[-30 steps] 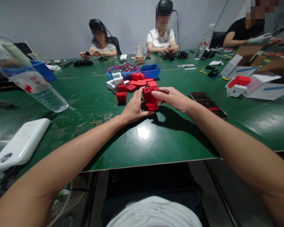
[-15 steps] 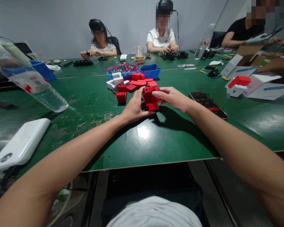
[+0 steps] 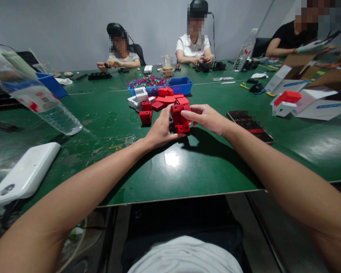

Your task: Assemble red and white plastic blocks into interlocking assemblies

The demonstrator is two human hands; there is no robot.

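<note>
Three co-workers (image 3: 194, 48) across one green worktop (image 3: 204, 170), two black caps (image 3: 198, 8), two labelled plastic bottles (image 3: 42, 99), at least two blue bins (image 3: 184, 90), one lit phone (image 3: 250, 126), the camera wearer's two hands (image 3: 161, 128), at least six red blocks (image 3: 146, 118), white blocks (image 3: 142, 94) too bunched to count.

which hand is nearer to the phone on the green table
Right. The right hand is a little left of the phone; the left hand is farther left, across the red part that both hands hold.
</note>
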